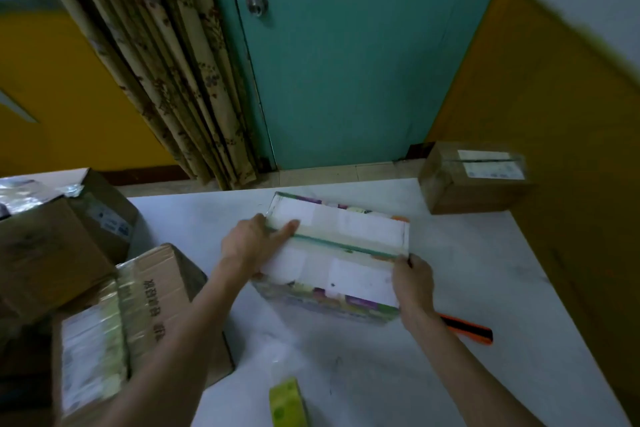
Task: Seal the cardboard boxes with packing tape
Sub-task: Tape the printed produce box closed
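**Both hands holding the printed box's flaps closed**

The white counter point(450, 374) is carrying the printed box point(346, 229) at its middle. Brown cartons point(156, 288) are crowding to the box's left, and a small carton point(450, 191) is sitting beyond its right end. The left hand point(249, 239) is pressing straight fingers on the box's left end. The right hand point(414, 282) is gripping the right end with curled fingers. The tape roll point(287, 406) is lying nearer the person than the box, and the orange knife point(467, 331) is lying to the box's right.
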Demonstrator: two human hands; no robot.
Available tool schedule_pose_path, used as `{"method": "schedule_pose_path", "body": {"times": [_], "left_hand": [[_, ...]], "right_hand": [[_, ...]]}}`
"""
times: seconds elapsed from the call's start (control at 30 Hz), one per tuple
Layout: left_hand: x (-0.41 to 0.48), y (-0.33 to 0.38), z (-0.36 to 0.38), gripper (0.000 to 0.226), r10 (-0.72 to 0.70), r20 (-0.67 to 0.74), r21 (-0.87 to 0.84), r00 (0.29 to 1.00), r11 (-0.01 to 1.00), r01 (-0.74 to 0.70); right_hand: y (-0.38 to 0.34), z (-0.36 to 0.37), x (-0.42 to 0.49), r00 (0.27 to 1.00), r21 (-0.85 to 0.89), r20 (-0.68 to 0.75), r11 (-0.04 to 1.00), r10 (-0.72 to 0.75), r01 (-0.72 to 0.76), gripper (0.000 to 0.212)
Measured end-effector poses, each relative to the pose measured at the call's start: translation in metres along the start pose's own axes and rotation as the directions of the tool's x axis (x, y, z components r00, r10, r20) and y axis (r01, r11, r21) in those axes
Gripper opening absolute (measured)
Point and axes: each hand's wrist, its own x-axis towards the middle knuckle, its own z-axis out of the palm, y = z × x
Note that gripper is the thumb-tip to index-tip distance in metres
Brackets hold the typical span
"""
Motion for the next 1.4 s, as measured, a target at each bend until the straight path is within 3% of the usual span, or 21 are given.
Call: {"method": "schedule_pose_path", "body": {"times": [0.17,0.27,0.33,0.43,0.53,0.63,0.73,0.83,0.97,1.1,1.23,1.3,1.4], "left_hand": [[-0.042,-0.016,0.027,0.087,-0.115,-0.017,-0.256,0.993,0.961,0.107],[-0.055,-0.001,0.034,0.090,-0.145,-0.026,-0.505,0.989,0.856,0.112],[-0.058,0.005,0.039,0.087,-0.153,-0.033,-0.540,0.988,0.834,0.112],[-0.055,0.003,0.045,0.073,-0.171,-0.038,-0.502,0.985,0.855,0.129],[-0.055,0.002,0.047,0.063,-0.188,-0.139,-0.426,0.972,0.898,0.112],[-0.061,0.009,0.048,0.072,-0.175,-0.206,-0.334,0.963,0.937,0.099],[-0.071,0.030,0.055,0.118,-0.132,-0.170,-0.175,0.977,0.979,0.102],[-0.071,0.043,0.065,0.134,-0.129,-0.172,-0.082,0.977,0.990,0.116],[-0.066,0.041,0.064,0.126,-0.142,-0.203,-0.110,0.969,0.986,0.122],[-0.063,0.030,0.062,0.112,-0.145,-0.274,-0.196,0.951,0.976,0.092],[-0.064,0.021,0.057,0.096,-0.141,-0.302,-0.269,0.943,0.961,0.058],[-0.066,0.026,0.053,0.101,-0.164,-0.257,-0.297,0.952,0.951,0.084],[-0.068,0.035,0.052,0.128,-0.200,-0.166,-0.259,0.966,0.954,0.153]], "right_hand": [[-0.008,-0.014,0.020,0.968,-0.198,0.237,0.972,-0.078,0.127,0.056],[-0.012,-0.007,0.023,0.965,-0.314,0.255,0.938,-0.062,0.144,0.085],[-0.009,-0.001,0.023,0.973,-0.398,0.216,0.902,-0.085,0.168,0.089],[-0.002,0.001,0.023,0.972,-0.415,0.171,0.883,-0.163,0.221,0.081],[-0.001,0.000,0.021,0.961,-0.442,0.136,0.854,-0.240,0.276,0.076],[-0.006,0.002,0.012,0.953,-0.524,0.105,0.799,-0.283,0.295,0.076],[-0.016,0.015,0.001,0.973,-0.679,0.135,0.697,-0.190,0.230,0.123],[-0.021,0.029,-0.007,0.973,-0.740,0.146,0.633,-0.180,0.228,0.150],[-0.015,0.028,-0.006,0.946,-0.706,0.086,0.652,-0.311,0.278,0.142],[-0.008,0.017,0.003,0.930,-0.583,0.099,0.736,-0.354,0.343,0.107],[-0.006,0.005,0.013,0.908,-0.570,0.085,0.728,-0.410,0.382,0.080],[-0.008,0.009,0.010,0.925,-0.574,0.103,0.738,-0.365,0.355,0.088],[-0.012,0.017,-0.001,0.960,-0.667,0.117,0.696,-0.254,0.265,0.130]]}}
